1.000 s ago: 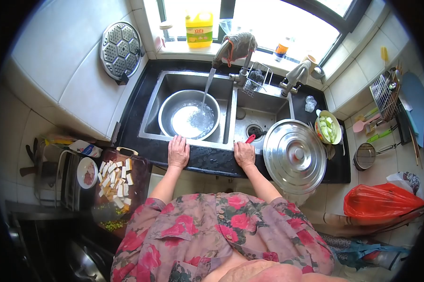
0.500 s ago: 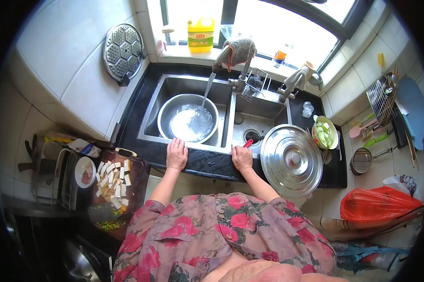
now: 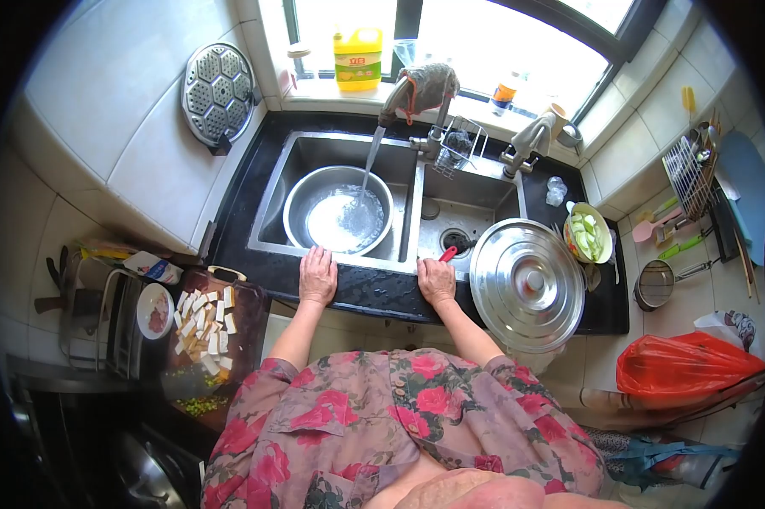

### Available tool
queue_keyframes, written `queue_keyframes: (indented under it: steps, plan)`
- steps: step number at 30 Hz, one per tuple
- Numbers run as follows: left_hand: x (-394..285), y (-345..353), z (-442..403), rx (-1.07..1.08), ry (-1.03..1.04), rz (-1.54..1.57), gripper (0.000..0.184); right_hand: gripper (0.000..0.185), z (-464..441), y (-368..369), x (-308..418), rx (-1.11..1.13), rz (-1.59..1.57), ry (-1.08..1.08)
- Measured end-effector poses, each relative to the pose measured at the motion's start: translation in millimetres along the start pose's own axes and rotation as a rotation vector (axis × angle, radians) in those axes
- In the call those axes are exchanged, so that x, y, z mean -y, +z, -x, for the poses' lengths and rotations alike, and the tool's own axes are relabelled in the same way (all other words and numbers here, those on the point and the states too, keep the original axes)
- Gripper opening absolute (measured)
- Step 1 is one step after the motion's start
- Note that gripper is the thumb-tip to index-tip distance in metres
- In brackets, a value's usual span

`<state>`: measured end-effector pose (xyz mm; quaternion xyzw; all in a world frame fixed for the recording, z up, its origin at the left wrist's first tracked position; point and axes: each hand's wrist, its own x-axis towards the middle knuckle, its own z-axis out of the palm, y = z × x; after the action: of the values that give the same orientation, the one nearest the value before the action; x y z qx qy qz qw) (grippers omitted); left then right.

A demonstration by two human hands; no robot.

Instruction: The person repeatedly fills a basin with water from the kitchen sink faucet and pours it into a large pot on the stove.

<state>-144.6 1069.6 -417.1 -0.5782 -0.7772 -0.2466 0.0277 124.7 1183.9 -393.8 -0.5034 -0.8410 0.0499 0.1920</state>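
Note:
My left hand [image 3: 318, 276] lies palm down on the sink's front rim, its fingers stretched out and holding nothing. Just beyond it, a round steel basin [image 3: 293, 222] stands in the left sink bowl. Water runs into the basin from the faucet [image 3: 389, 106], which has a grey cloth draped over it. My right hand [image 3: 437, 280] rests flat on the counter edge in front of the right sink bowl. A red handle [image 3: 449, 254] pokes out just past its fingers; whether they touch it I cannot tell. Right of that hand lies a large steel lid [image 3: 501, 280].
A bowl of sliced green vegetable [image 3: 604, 254] stands at the counter's right. On my left, a board [image 3: 251, 310] carries white cut pieces and chopped greens, beside a small plate of meat [image 3: 147, 327]. A yellow jug [image 3: 357, 59] is on the sill; a red bag [image 3: 688, 365] hangs at right.
The view has shifted very slightly. Both hands stay in place on the sink edge, and water keeps running into the basin.

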Motion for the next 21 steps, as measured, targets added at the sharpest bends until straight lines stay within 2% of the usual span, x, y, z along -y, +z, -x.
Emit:
queue_keyframes:
  steps: [21]
  plan:
    - [0.0, 0.0, 0.1, -0.004, 0.007, 0.001, 0.034, 0.028, 0.2, -1.7, 2.1, -0.032, -0.005, -0.010]
